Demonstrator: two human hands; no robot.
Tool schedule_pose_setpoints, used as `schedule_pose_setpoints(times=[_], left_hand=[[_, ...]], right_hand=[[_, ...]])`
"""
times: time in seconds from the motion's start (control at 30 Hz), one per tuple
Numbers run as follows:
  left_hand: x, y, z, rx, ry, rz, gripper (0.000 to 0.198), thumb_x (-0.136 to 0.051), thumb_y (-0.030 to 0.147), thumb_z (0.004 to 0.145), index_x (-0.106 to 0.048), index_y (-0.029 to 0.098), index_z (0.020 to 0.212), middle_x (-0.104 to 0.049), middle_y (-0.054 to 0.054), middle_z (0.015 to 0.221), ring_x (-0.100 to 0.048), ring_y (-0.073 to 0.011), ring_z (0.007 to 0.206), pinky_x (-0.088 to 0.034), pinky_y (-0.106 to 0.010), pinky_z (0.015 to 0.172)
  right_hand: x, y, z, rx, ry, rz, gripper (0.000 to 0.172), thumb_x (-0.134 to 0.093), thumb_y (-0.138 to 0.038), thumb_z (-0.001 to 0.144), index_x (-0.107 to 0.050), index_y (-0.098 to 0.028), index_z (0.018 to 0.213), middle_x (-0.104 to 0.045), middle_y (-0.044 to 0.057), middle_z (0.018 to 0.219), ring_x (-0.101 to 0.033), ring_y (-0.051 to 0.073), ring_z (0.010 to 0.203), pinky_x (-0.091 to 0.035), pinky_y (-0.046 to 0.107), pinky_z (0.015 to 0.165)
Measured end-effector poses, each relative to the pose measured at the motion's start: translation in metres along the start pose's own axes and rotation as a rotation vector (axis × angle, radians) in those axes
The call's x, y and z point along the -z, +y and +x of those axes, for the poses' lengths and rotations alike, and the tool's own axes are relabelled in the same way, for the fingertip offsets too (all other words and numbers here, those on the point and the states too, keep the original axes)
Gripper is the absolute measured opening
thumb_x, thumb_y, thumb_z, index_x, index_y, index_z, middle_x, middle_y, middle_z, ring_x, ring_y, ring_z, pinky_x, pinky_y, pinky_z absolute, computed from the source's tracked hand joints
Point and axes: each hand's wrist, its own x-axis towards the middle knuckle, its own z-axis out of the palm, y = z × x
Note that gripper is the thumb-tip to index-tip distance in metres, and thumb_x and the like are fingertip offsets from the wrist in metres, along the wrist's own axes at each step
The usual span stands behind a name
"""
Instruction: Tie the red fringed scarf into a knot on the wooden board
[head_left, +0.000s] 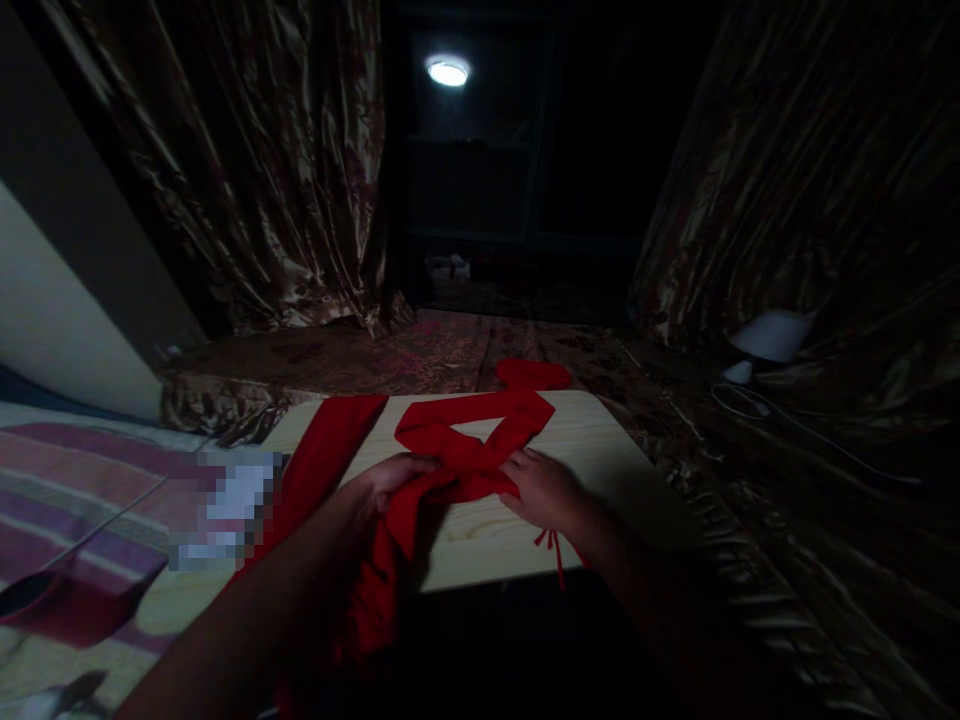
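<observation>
A red fringed scarf [465, 455] lies looped and crossed over itself on a light wooden table [600, 450]. My left hand [391, 480] pinches its left side, thumb on top, and a fringed end hangs down past the table's near edge. On the other side my right hand [536, 487] is closed on the cloth, with thin red tassels dangling below the wrist. A red fold [534, 374] reaches over the far edge of the table. Along the table's left side runs a flat red strip [330, 440]; whether it belongs to the same scarf, I cannot tell.
To the left is a striped bedspread [82, 480] with a blurred-out item [229, 510] and a red container [71, 605]. A white lamp [772, 335] with its cord stands at the right. Patterned curtains [300, 180] hang beside a dark window reflecting a light.
</observation>
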Motion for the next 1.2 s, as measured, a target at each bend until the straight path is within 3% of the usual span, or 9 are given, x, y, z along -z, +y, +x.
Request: schedule_pose_setpoints(times=[0.23,0.37,0.5,0.57,0.63,0.7,0.87,0.97,1.2], left_hand=[[0.011,0.011,-0.017,0.001,-0.088,0.41,0.059,-0.096,0.03,0.045,-0.074,0.016,0.098,-0.077,-0.011,0.108,-0.069,-0.0276,0.106,-0.053,-0.032,0.092],[0.013,0.012,-0.018,-0.07,-0.042,0.604,0.052,-0.093,0.038,0.051,-0.076,0.018,0.095,-0.077,-0.009,0.106,-0.068,-0.028,0.105,-0.052,-0.031,0.09],[0.008,0.007,-0.008,-0.254,0.258,0.879,0.033,-0.078,0.047,0.072,-0.075,0.016,0.082,-0.076,-0.011,0.086,-0.069,-0.0301,0.093,-0.051,-0.035,0.087],[0.004,0.006,0.002,-0.42,0.423,1.025,0.029,-0.067,0.044,0.083,-0.075,0.016,0.088,-0.075,-0.013,0.09,-0.069,-0.03,0.095,-0.05,-0.036,0.09],[0.002,0.006,0.013,-0.628,0.45,1.15,0.032,-0.058,0.038,0.089,-0.073,0.018,0.108,-0.072,-0.015,0.114,-0.065,-0.029,0.111,-0.045,-0.036,0.102],[0.004,0.005,0.026,-0.717,0.365,1.286,0.044,-0.048,0.036,0.094,-0.064,0.018,0.131,-0.061,-0.014,0.139,-0.053,-0.0277,0.132,-0.035,-0.037,0.113],[0.015,-0.002,0.052,-0.372,0.333,1.576,0.068,-0.028,0.05,0.1,-0.03,0.015,0.158,-0.024,-0.014,0.165,-0.017,-0.0356,0.153,-0.017,-0.058,0.12],[0.019,-0.005,0.06,-0.346,0.32,1.64,0.07,-0.025,0.054,0.1,-0.021,0.021,0.161,-0.012,-0.01,0.167,-0.008,-0.0351,0.154,-0.012,-0.06,0.12],[0.024,0.004,0.075,-0.326,0.258,1.658,0.071,-0.028,0.054,0.099,-0.018,0.022,0.161,-0.009,-0.01,0.168,-0.005,-0.0341,0.155,-0.01,-0.059,0.12]], right_hand=[[-0.002,0.01,-0.001,0.078,-0.022,0.002,0.032,-0.062,-0.033,0.089,-0.067,-0.017,0.116,-0.064,0.01,0.117,-0.054,0.024,0.113,-0.039,0.035,0.1],[-0.003,0.009,-0.001,0.053,-0.015,-0.006,0.034,-0.065,-0.036,0.086,-0.067,-0.015,0.112,-0.065,0.011,0.115,-0.056,0.025,0.11,-0.04,0.034,0.097],[0.004,0.007,0.002,0.031,-0.012,0.057,0.038,-0.067,-0.046,0.085,-0.068,-0.017,0.109,-0.067,0.01,0.113,-0.058,0.024,0.108,-0.041,0.032,0.095],[0.009,0.007,0.007,-0.032,0.0,0.09,0.035,-0.059,-0.048,0.092,-0.069,-0.017,0.106,-0.068,0.01,0.11,-0.06,0.021,0.105,-0.041,0.03,0.093],[0.011,0.007,0.013,-0.112,0.027,0.076,0.033,-0.05,-0.043,0.098,-0.07,-0.017,0.104,-0.069,0.011,0.109,-0.06,0.021,0.105,-0.04,0.03,0.093],[0.011,0.006,0.017,-0.14,0.038,0.04,0.032,-0.049,-0.038,0.098,-0.069,-0.016,0.11,-0.069,0.012,0.113,-0.059,0.022,0.11,-0.039,0.03,0.098],[0.005,-0.002,0.011,-0.166,-0.078,-0.034,0.041,-0.05,-0.045,0.096,-0.07,-0.013,0.114,-0.069,0.016,0.116,-0.062,0.026,0.109,-0.043,0.033,0.095],[0.009,-0.01,0.005,-0.199,-0.126,-0.1,0.044,-0.048,-0.048,0.096,-0.073,-0.012,0.105,-0.071,0.018,0.109,-0.067,0.028,0.098,-0.048,0.035,0.086],[0.016,-0.015,0.009,-0.252,-0.152,-0.163,0.048,-0.047,-0.05,0.095,-0.075,-0.011,0.098,-0.073,0.02,0.101,-0.07,0.029,0.091,-0.05,0.034,0.075]])
